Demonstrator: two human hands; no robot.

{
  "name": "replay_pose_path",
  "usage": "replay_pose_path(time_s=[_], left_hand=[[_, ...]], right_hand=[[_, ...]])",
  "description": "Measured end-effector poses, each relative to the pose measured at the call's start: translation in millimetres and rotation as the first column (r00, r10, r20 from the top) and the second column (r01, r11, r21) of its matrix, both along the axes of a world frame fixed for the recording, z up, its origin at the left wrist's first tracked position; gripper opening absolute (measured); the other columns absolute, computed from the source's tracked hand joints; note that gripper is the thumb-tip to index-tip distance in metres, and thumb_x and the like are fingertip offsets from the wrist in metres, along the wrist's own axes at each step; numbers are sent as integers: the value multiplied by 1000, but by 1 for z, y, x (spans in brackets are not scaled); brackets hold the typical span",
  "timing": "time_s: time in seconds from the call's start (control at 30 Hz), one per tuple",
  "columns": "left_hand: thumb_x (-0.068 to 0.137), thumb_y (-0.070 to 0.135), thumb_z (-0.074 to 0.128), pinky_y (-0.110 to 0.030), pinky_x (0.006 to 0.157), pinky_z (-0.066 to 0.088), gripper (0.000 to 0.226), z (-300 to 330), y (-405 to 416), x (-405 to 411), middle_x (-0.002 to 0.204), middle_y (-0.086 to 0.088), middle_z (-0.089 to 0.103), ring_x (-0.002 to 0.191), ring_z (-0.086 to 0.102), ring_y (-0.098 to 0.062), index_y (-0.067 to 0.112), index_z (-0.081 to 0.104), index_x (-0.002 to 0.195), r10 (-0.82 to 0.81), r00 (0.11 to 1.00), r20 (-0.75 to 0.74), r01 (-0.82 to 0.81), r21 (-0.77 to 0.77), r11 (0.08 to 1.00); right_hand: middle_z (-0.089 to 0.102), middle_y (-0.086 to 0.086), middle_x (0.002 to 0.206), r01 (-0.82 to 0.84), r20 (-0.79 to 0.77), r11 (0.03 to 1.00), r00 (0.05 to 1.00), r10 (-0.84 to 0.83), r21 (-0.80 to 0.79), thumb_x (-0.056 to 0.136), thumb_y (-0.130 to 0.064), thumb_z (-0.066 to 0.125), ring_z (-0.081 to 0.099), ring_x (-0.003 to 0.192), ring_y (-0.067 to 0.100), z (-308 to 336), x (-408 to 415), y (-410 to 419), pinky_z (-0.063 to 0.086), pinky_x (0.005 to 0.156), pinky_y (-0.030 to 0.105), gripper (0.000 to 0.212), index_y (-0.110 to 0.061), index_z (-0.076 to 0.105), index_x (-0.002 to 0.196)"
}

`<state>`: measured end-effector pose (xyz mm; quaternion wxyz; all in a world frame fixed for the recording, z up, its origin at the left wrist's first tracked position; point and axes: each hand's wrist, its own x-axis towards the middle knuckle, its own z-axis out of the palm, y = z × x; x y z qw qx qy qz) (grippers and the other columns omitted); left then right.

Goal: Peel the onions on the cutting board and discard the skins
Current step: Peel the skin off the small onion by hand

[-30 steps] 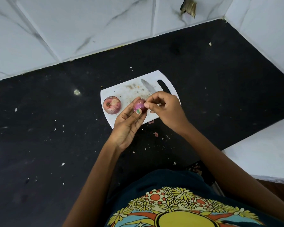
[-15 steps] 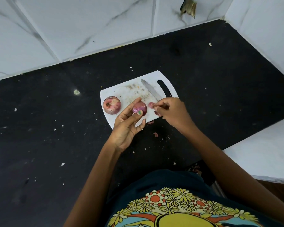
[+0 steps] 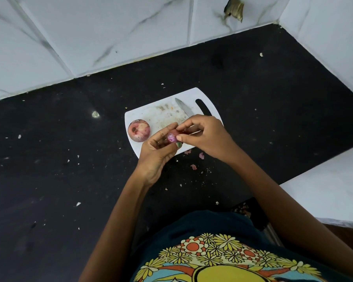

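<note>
A small purple onion (image 3: 172, 137) is held over the near edge of the white cutting board (image 3: 163, 115). My left hand (image 3: 157, 151) grips it from below with fingers and thumb curled round it. My right hand (image 3: 206, 135) pinches the onion's right side with thumb and fingertips. A larger pink onion (image 3: 139, 130), still in its skin, rests on the board's left end. A knife (image 3: 182, 107) lies on the board behind my right hand, its handle partly hidden.
Pink skin scraps (image 3: 194, 166) lie on the black counter (image 3: 69, 159) just in front of the board. White tiled walls (image 3: 110, 37) close off the back and right. A white ledge (image 3: 330, 190) sits at the near right.
My right hand had drawn away to the right of the small onion half a second ago; it has now come back and pinches the onion again. The left hand has tilted the onion slightly.
</note>
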<state>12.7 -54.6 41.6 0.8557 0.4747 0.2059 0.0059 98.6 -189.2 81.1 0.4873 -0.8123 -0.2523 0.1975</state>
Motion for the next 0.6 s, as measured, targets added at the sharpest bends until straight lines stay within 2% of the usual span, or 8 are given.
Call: replay_pose_path(time_s=[0.17, 0.27, 0.33, 0.43, 0.6], left_hand=[[79, -11, 64, -32, 92, 54, 46, 1, 6, -1, 114, -7, 69, 110, 63, -23, 18, 66, 115, -41, 999, -2, 41, 140, 989], [79, -13, 64, -31, 94, 52, 49, 2, 8, -2, 113, -5, 70, 114, 61, -24, 20, 66, 115, -68, 998, 11, 64, 230, 971], [77, -16, 64, -28, 91, 53, 52, 3, 9, -2, 111, -2, 71, 113, 62, -22, 16, 64, 118, -79, 997, 14, 72, 265, 962], [76, -18, 64, -33, 96, 51, 55, 3, 11, -3, 115, -2, 70, 115, 61, -21, 12, 62, 122, -92, 996, 9, 86, 285, 955], [75, -19, 64, -32, 95, 51, 54, 3, 10, -3, 117, 0, 69, 113, 62, -17, 15, 65, 117, -100, 995, 0, 97, 254, 962]], right_hand=[[73, 0, 83, 22, -3, 1000, 1000, -22, 15, 75, -12, 78, 70, 76, 10, 0, -3, 1, 60, 72, 32, 17, -8, 72, 90], [73, 4, 79, 35, -25, 999, 999, -35, 13, 72, -11, 79, 71, 71, 14, 0, -4, 3, 60, 66, 37, 16, -9, 71, 85], [73, 3, 78, 39, -31, 999, 999, -39, 19, 71, -8, 79, 71, 71, 12, -1, -5, 4, 60, 68, 33, 16, -9, 71, 84], [72, -1, 77, 57, -8, 998, 998, -57, 27, 70, -6, 77, 69, 71, 8, -4, -4, 5, 58, 70, 23, 12, -10, 72, 81], [67, -7, 71, 88, 49, 996, 995, -89, 21, 73, -2, 71, 65, 68, 3, -9, -2, 3, 51, 68, 13, 7, -7, 73, 79]])
